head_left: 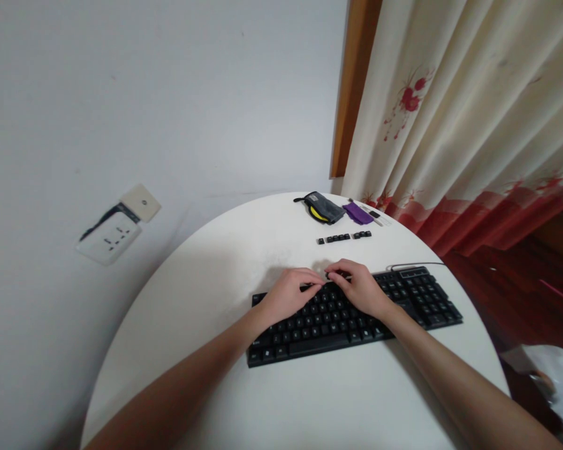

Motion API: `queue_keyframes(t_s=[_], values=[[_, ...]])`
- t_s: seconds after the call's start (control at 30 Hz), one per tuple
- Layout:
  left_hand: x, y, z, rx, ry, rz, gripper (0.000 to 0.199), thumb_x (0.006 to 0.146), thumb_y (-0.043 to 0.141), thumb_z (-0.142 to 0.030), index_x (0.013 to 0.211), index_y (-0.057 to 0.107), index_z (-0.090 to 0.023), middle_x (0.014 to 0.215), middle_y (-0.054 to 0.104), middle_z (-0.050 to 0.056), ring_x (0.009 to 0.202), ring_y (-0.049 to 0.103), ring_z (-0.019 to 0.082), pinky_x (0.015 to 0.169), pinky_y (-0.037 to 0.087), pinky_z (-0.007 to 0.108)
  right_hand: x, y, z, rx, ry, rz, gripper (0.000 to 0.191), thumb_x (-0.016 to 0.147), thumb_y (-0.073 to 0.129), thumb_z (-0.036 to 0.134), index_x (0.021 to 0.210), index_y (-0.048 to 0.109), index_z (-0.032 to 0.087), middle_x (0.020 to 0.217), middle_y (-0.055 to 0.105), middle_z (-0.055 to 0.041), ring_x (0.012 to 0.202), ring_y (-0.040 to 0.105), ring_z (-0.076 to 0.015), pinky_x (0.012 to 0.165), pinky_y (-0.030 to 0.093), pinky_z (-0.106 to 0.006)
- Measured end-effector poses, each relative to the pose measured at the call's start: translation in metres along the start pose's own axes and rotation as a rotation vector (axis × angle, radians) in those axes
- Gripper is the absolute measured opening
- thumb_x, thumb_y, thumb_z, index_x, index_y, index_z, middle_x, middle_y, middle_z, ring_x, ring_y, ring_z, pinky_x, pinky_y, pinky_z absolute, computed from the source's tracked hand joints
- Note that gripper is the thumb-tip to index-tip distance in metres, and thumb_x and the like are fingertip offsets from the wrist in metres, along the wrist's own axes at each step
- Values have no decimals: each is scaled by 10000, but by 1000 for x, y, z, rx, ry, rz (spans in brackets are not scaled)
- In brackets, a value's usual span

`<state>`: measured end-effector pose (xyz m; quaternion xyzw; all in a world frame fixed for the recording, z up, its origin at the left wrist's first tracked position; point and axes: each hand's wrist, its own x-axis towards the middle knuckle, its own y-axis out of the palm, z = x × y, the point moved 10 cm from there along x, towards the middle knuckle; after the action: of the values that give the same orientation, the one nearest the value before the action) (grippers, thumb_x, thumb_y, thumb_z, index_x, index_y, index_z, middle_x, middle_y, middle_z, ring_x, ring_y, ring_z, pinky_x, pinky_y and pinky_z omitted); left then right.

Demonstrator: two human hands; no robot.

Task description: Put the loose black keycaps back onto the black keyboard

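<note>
A black keyboard (pixel 316 345) lies across the white round table. Over its far edge, my left hand (pixel 294 290) is closed in a pinch; a thin pale edge shows at its fingertips, too small to name. Right beside it, my right hand (pixel 356 287) pinches a small black keycap (pixel 329 275). The fingertips of both hands nearly meet. Behind them, several loose black keycaps (pixel 338 238) stand in a line on the table, in separate groups. Part of the keyboard's upper rows is hidden under my hands.
At the back of the white table (pixel 192 281) lie a dark grey pouch (pixel 328 205) with yellow showing, a purple cloth (pixel 358 213) and a slim white-and-black item (pixel 376 215). The keyboard's cable (pixel 417 263) runs off right. A curtain (pixel 431 125) hangs behind; a wall with sockets (pixel 110 237) is left.
</note>
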<state>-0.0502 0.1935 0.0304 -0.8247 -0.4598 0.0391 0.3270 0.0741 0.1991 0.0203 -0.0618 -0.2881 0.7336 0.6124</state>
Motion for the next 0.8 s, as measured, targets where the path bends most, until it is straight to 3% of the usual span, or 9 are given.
queue_keyframes(t_s=[0.23, 0.53, 0.8], values=[[0, -7, 13, -40, -122, -55, 136, 872, 644, -227, 917, 772, -223, 923, 758, 15, 853, 685, 166, 790, 526, 269, -1, 3, -1, 2, 16, 49, 133, 891, 596, 210, 930, 723, 199, 912, 731, -37, 871, 657, -191, 812, 496, -317], [-2, -2, 10, 110, -86, -24, 121, 871, 646, -234, 902, 763, -232, 907, 745, 15, 865, 659, 173, 849, 502, 308, -3, 8, 12, -32, -94, 122, 126, 900, 606, 211, 918, 731, 214, 905, 723, -40, 884, 644, -194, 843, 480, -329], [-2, -5, 8, 98, -44, -68, 58, 833, 683, -209, 848, 738, -221, 911, 741, 15, 886, 658, 184, 889, 500, 346, -4, 11, 17, -99, -116, 146, 100, 893, 623, 210, 904, 722, 219, 897, 709, -45, 886, 625, -206, 841, 476, -354]])
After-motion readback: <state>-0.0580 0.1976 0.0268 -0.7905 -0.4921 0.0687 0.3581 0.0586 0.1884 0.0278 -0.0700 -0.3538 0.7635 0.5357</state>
